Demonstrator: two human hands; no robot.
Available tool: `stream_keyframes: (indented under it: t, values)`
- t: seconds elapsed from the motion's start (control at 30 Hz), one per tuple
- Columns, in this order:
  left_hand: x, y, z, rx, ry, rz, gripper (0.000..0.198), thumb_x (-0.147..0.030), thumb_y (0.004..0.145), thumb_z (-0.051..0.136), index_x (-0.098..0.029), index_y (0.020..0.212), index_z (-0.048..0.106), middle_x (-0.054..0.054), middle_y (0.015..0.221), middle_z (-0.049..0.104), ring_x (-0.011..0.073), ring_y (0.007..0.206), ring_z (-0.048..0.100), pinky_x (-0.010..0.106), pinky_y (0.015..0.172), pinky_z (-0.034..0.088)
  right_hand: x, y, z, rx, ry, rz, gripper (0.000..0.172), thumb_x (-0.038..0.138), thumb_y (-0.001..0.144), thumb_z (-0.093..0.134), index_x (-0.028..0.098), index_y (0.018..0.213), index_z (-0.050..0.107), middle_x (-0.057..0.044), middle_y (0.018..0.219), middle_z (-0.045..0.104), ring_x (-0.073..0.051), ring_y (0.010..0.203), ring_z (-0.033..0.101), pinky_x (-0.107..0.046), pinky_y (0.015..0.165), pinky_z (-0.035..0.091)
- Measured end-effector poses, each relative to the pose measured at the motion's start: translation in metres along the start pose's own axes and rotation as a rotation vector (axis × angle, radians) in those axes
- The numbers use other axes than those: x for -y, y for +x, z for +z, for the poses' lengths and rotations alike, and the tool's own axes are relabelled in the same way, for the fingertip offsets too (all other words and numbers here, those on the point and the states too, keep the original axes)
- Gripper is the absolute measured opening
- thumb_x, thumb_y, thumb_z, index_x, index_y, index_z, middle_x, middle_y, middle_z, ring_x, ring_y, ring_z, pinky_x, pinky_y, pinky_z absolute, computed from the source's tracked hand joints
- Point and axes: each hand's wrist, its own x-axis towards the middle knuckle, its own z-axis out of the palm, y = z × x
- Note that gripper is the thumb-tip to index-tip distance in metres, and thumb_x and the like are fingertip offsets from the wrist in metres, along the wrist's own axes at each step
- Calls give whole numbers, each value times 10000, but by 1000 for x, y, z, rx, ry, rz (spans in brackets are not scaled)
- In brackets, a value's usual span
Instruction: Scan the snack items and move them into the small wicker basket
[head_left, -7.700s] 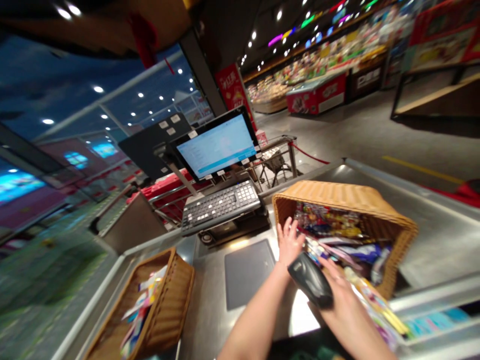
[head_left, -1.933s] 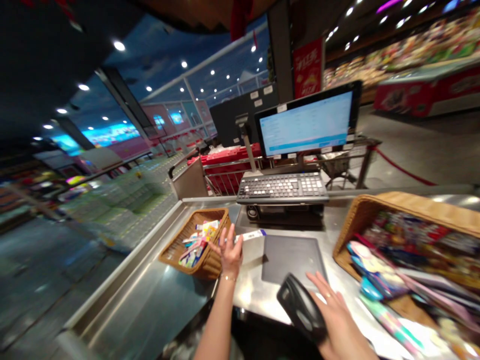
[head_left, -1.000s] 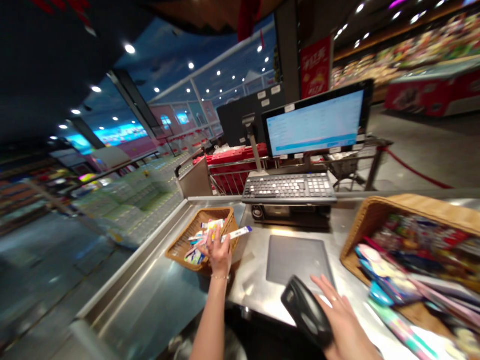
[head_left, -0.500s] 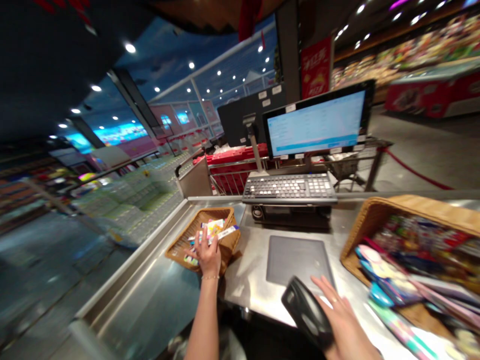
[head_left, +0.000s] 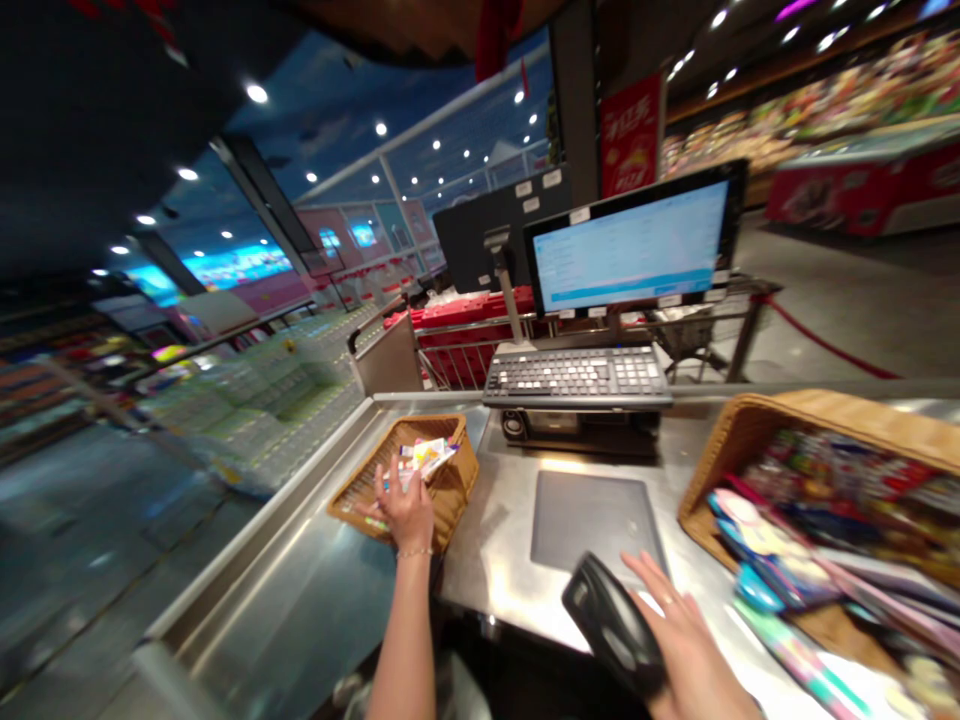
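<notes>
Package of slim white form with a blue end (head_left: 444, 457) slants over colourful flat packets (head_left: 425, 452) in the small tan wicker basket (head_left: 456, 490), near the far left corner of the stainless-steel worktop (head_left: 491, 570). Left hand (head_left: 407, 508) is above the basket, fingers extended and spread; whether they grip the package cannot be told. Right hand (head_left: 686, 635) grips the black plastic handheld scanner (head_left: 615, 620) above the near edge. Compared with half a second ago, package and left hand sit farther left. Left hand covers some packets; print is blurred. The view's right edge cuts off the large tan wicker basket (head_left: 709, 465).
</notes>
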Motion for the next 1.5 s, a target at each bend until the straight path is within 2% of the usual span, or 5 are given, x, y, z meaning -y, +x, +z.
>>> stream_keyframes:
  t: [0.23,0.5,0.97,1.17,1.5]
  values:
    - [0,2,2,6,25,-37,191,-245,888,551,-220,874,739,135,1432,561,358,1444,326,772,1118,-10,0,-1,-2,-15,35,-5,503,205,717,545,163,1206,654,-160,1616,339,-374,1523,214,-651,1203,266]
    - [-6,5,-1,2,71,-33,235,-277,895,558,-188,743,714,147,1408,576,367,1433,338,788,1100,-5,-1,0,-1,-9,23,-1,515,221,738,533,157,1236,646,-148,1616,342,-358,1523,213,-625,1210,267]
    - [-5,24,3,105,197,-215,196,-192,849,551,-149,874,740,216,1434,502,417,1424,312,832,1039,162,-3,-2,-1,-22,47,20,528,213,737,547,166,1254,642,-147,1618,341,-355,1524,221,-622,1219,237]
    - [-12,24,1,178,302,-208,227,-188,871,549,-172,1007,730,187,1484,461,389,1446,283,814,1050,198,-5,-1,1,-6,25,11,549,217,734,528,135,1269,621,-162,1622,320,-355,1526,214,-632,1220,233]
    - [-8,25,2,165,321,-227,233,-164,871,535,-188,1000,727,178,1508,432,379,1459,273,801,1052,223,-10,1,5,-29,32,14,542,205,739,520,153,1268,624,-157,1620,325,-362,1523,211,-655,1212,238]
